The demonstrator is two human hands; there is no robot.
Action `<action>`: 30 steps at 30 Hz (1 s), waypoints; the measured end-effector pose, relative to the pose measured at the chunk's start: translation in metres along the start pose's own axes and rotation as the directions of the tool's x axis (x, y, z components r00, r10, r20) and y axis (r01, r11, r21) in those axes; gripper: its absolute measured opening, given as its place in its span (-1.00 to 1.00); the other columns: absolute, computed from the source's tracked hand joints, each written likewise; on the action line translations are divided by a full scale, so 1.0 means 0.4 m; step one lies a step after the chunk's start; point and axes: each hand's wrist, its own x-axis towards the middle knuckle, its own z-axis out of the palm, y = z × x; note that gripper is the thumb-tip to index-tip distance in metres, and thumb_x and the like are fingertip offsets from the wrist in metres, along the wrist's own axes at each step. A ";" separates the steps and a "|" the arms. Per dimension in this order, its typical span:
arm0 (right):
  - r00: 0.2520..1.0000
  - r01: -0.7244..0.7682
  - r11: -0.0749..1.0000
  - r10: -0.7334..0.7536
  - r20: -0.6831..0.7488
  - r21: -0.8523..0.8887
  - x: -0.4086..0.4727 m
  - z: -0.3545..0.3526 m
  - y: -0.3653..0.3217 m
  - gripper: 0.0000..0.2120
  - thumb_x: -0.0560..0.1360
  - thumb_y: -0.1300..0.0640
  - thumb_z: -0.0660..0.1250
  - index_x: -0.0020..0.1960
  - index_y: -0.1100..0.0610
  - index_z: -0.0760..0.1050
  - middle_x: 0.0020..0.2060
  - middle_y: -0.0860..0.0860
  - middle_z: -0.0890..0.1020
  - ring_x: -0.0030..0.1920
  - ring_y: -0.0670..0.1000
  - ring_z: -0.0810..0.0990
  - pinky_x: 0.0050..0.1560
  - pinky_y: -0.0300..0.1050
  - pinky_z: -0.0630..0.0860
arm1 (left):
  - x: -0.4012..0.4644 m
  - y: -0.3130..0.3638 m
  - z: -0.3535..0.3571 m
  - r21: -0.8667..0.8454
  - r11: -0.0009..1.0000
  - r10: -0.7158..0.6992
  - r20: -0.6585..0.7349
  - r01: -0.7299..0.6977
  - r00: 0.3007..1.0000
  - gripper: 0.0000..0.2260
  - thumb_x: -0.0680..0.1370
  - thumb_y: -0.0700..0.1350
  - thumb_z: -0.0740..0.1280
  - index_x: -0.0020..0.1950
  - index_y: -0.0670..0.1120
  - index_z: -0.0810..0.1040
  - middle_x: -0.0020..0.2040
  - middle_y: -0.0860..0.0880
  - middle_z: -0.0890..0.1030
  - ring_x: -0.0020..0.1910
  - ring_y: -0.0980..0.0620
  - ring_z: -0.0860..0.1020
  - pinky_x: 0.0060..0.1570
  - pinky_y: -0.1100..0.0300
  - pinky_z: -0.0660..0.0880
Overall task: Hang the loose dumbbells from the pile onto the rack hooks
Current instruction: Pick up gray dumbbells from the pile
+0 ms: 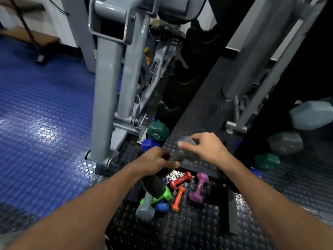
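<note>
A dark grey dumbbell (182,156) is held above the pile, tilted, its black near head (155,186) low and its far head blurred. My left hand (155,162) grips its handle. My right hand (207,148) holds the far head with curled fingers. The pile lies on the black studded floor below: a red dumbbell (180,180), a purple one (199,188), an orange one (177,198), a green one (166,194), a blue one (161,206) and a light grey one (146,208). The black rack (182,82) with curved hooks rises behind.
A grey machine frame (106,91) stands left of the rack. A green dumbbell (157,130) and a blue one (149,144) sit at the rack's foot. Larger grey dumbbells (310,114) and a green one (267,160) are at right. Blue studded mat (45,105) covers the left.
</note>
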 end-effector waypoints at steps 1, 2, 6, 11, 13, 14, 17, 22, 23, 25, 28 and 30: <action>0.999 -0.039 0.990 0.035 0.032 0.138 0.015 -0.014 -0.019 -0.42 0.45 -0.47 0.30 -0.04 0.04 0.70 -0.26 -0.01 0.74 -0.27 -0.11 0.70 -0.21 -0.17 0.63 | -0.014 0.008 -0.021 -0.013 1.000 -0.011 -0.033 0.010 0.999 -0.87 0.49 -0.06 0.55 -0.11 -0.11 0.70 -0.27 0.01 0.68 -0.29 0.12 0.62 -0.23 0.24 0.52; 0.996 -0.087 0.959 0.078 0.042 0.272 0.035 -0.023 -0.031 -0.42 0.50 -0.43 0.27 0.03 0.07 0.70 -0.17 0.01 0.75 -0.20 -0.07 0.73 -0.10 -0.10 0.69 | -0.025 0.013 -0.041 -0.029 0.999 -0.033 -0.072 0.031 0.997 -0.85 0.49 -0.08 0.55 -0.11 -0.16 0.70 -0.30 -0.02 0.66 -0.33 0.10 0.60 -0.28 0.25 0.51; 0.954 -0.211 0.647 0.300 0.009 0.733 0.131 -0.045 -0.052 -0.48 0.66 -0.24 0.18 0.31 0.17 0.55 0.11 0.12 0.70 0.04 0.11 0.73 0.01 0.00 0.66 | -0.066 0.039 -0.137 -0.096 0.991 -0.110 -0.207 0.092 0.972 -0.81 0.47 -0.08 0.56 -0.26 -0.16 0.68 -0.38 -0.07 0.62 -0.41 0.04 0.56 -0.40 0.26 0.48; 0.958 -0.104 0.340 0.287 0.002 0.935 0.219 -0.062 -0.101 -0.44 0.59 -0.36 0.18 0.35 0.02 0.54 0.26 0.03 0.65 0.25 0.09 0.61 0.34 0.11 0.50 | -0.083 0.080 -0.255 -0.313 0.946 -0.192 -0.341 0.081 0.920 -0.75 0.45 -0.10 0.58 -0.06 -0.28 0.72 -0.07 -0.39 0.69 -0.15 -0.27 0.65 0.05 -0.31 0.59; 0.971 -0.076 0.312 0.238 -0.001 0.947 0.232 -0.056 -0.114 -0.46 0.60 -0.37 0.16 0.34 -0.03 0.55 0.23 -0.03 0.67 0.26 0.03 0.62 0.40 0.13 0.46 | -0.061 0.106 -0.294 -0.357 0.933 -0.192 -0.396 0.042 0.898 -0.71 0.47 -0.11 0.57 0.01 -0.31 0.69 -0.04 -0.38 0.69 -0.15 -0.29 0.65 0.02 -0.27 0.61; 0.973 -0.069 0.300 0.232 -0.002 0.951 0.235 -0.052 -0.118 -0.50 0.60 -0.37 0.16 0.31 -0.06 0.56 0.21 -0.05 0.67 0.25 0.01 0.62 0.40 0.13 0.47 | -0.043 0.118 -0.315 -0.371 0.929 -0.184 -0.424 0.015 0.887 -0.69 0.48 -0.12 0.56 0.04 -0.34 0.66 -0.04 -0.38 0.69 -0.17 -0.25 0.64 -0.03 -0.20 0.63; 0.971 -0.058 0.283 0.240 -0.012 0.957 0.236 -0.046 -0.118 -0.55 0.60 -0.36 0.17 0.27 -0.11 0.57 0.19 -0.09 0.67 0.22 -0.01 0.63 0.38 0.12 0.49 | 0.025 0.157 -0.360 -0.407 0.913 -0.173 -0.477 -0.042 0.862 -0.64 0.51 -0.14 0.52 0.11 -0.42 0.62 -0.12 -0.33 0.69 -0.25 -0.17 0.65 -0.20 -0.02 0.64; 0.973 -0.054 0.301 0.231 -0.018 0.952 0.240 -0.032 -0.118 -0.41 0.58 -0.42 0.13 0.38 -0.07 0.55 0.20 -0.09 0.68 0.24 -0.03 0.63 0.25 0.00 0.52 | 0.127 0.233 -0.383 -0.420 0.905 -0.152 -0.475 -0.071 0.867 -0.66 0.50 -0.19 0.53 0.11 -0.42 0.62 -0.15 -0.28 0.67 -0.37 -0.14 0.64 -0.34 0.02 0.65; 0.974 -0.056 0.297 0.226 -0.014 0.953 0.240 -0.029 -0.118 -0.40 0.58 -0.43 0.11 0.41 -0.08 0.52 0.23 -0.10 0.67 0.26 -0.04 0.62 0.28 0.00 0.51 | 0.143 0.245 -0.385 -0.414 0.907 -0.145 -0.474 -0.074 0.869 -0.67 0.48 -0.18 0.55 0.10 -0.40 0.63 -0.14 -0.29 0.68 -0.35 -0.16 0.64 -0.29 -0.04 0.67; 0.978 -0.058 0.291 0.211 -0.005 0.955 0.239 -0.029 -0.118 -0.40 0.59 -0.42 0.07 0.45 -0.10 0.48 0.28 -0.11 0.64 0.30 -0.06 0.59 0.38 0.04 0.46 | 0.168 0.274 -0.380 -0.393 0.918 -0.148 -0.473 -0.058 0.869 -0.68 0.46 -0.17 0.57 0.08 -0.36 0.65 -0.11 -0.29 0.70 -0.31 -0.18 0.66 -0.18 -0.15 0.68; 0.979 -0.064 0.296 0.205 0.002 0.953 0.235 -0.029 -0.120 -0.43 0.61 -0.40 0.04 0.43 -0.13 0.49 0.28 -0.12 0.64 0.31 -0.06 0.58 0.46 0.09 0.41 | 0.204 0.297 -0.369 -0.374 0.926 -0.157 -0.498 -0.047 0.853 -0.73 0.47 -0.20 0.56 0.06 -0.34 0.65 -0.20 -0.26 0.71 -0.37 -0.15 0.66 -0.24 -0.06 0.66; 0.978 -0.073 0.293 0.209 0.010 0.953 0.234 -0.025 -0.119 -0.48 0.62 -0.39 0.04 0.35 -0.14 0.54 0.23 -0.12 0.66 0.32 -0.05 0.58 0.47 0.08 0.41 | 0.223 0.307 -0.357 -0.369 0.929 -0.162 -0.496 -0.038 0.853 -0.73 0.49 -0.22 0.54 0.09 -0.35 0.64 -0.25 -0.21 0.69 -0.42 -0.11 0.65 -0.32 0.06 0.62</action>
